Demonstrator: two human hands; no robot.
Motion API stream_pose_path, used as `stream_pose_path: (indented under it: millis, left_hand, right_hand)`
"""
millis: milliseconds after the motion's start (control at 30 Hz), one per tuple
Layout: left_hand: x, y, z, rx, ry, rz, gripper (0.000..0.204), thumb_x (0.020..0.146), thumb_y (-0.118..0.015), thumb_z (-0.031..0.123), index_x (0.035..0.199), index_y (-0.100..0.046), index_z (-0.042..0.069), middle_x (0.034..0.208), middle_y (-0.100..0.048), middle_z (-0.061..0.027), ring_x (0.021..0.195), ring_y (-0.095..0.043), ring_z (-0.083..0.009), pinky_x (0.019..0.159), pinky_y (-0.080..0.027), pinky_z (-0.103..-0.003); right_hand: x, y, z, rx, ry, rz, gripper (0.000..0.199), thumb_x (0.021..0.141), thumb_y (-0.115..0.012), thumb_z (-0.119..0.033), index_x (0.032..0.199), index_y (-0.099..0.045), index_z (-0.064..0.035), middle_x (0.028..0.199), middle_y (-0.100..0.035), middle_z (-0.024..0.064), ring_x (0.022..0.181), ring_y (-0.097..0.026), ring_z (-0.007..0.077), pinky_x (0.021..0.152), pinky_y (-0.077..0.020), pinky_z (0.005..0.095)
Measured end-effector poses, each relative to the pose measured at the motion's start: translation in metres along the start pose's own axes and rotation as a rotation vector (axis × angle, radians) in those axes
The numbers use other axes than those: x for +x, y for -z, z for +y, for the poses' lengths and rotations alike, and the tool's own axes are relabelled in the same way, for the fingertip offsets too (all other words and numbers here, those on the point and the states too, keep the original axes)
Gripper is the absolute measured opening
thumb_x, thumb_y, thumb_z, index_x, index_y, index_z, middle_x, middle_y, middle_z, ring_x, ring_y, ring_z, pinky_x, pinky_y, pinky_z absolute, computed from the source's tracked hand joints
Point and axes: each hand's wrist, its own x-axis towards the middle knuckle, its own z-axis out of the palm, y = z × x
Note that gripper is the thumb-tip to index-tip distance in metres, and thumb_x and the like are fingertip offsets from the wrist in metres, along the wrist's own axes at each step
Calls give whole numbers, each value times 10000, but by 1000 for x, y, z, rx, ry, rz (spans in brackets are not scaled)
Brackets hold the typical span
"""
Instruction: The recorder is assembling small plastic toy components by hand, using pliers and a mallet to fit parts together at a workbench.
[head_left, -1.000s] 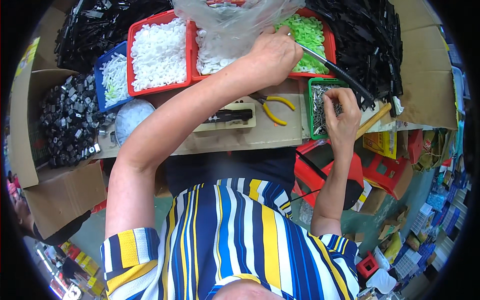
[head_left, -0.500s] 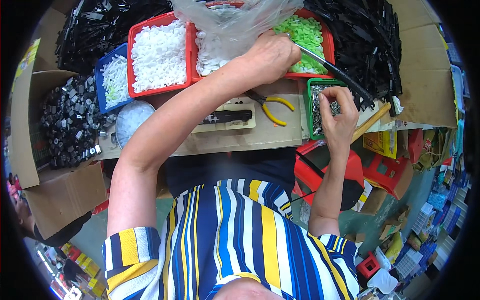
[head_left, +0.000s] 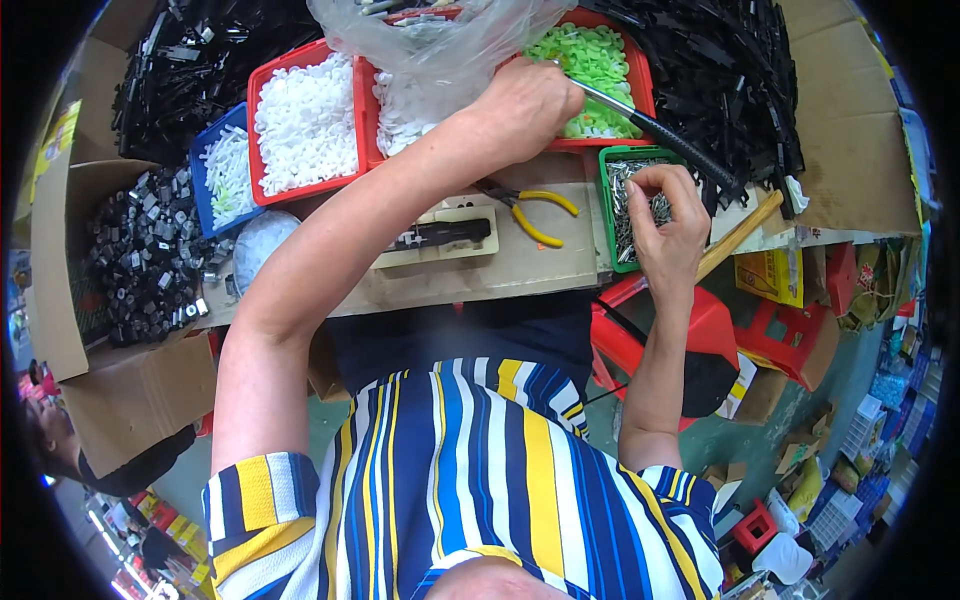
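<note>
My left arm stretches across the table, and my left hand (head_left: pixel 535 105) is curled at the red bin's compartment of light-green plastic pieces (head_left: pixel 600 75). Its fingertips are hidden, so what they hold does not show. A metal rod with a black grip (head_left: pixel 645 120) lies slantwise over the green pieces, one end close to those fingers. My right hand (head_left: pixel 668 220) is bent over a green tray (head_left: pixel 607 215) of small metal pins (head_left: pixel 622 225). Its thumb and forefinger are closed together; anything between them is too small to make out.
Yellow-handled pliers (head_left: pixel 535 215) lie beside a cream fixture (head_left: pixel 440 258) holding a black part. White pieces (head_left: pixel 305 125) fill another red compartment, with a blue tray (head_left: pixel 197 190) to its left. A clear plastic bag (head_left: pixel 440 45) drapes over the bins. A wooden handle (head_left: pixel 740 240) sticks out at right.
The table and bins have shifted slightly left and up in the picture. Both hands keep nearly the same places over the bins, fingers still curled.
</note>
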Motion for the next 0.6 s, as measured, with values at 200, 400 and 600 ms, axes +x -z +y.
stream_pose_path:
  millis: [200, 400, 600]
  left_hand:
    - [-10, 6, -10, -308, 53, 157, 95, 810, -686, 57, 854, -707, -26, 774, -663, -189, 725, -649, -327, 668, -516, -410]
    - [-43, 28, 4, -988, 489, 172, 149, 901, -710, 130, 956, -712, -9, 821, -674, -25, 760, -594, -83, 666, -475, -249]
    - [-80, 27, 21, -1556, 652, 238, 130, 940, -685, 146, 987, -672, 26, 826, -658, -3, 731, -589, -64, 686, -498, -209]
  right_hand:
    - [4, -4, -9, 23, -26, -2, 76, 829, -659, 38, 887, -610, 32, 845, -626, 124, 766, -636, 254, 700, -496, 355]
    - [16, -19, -35, 148, 9, -25, 76, 853, -656, 22, 913, -611, 30, 847, -628, 123, 754, -652, 236, 700, -510, 333]
    - [19, -42, -64, 233, 47, -96, 84, 847, -667, 17, 913, -616, 28, 829, -628, 109, 731, -646, 209, 678, -511, 306]
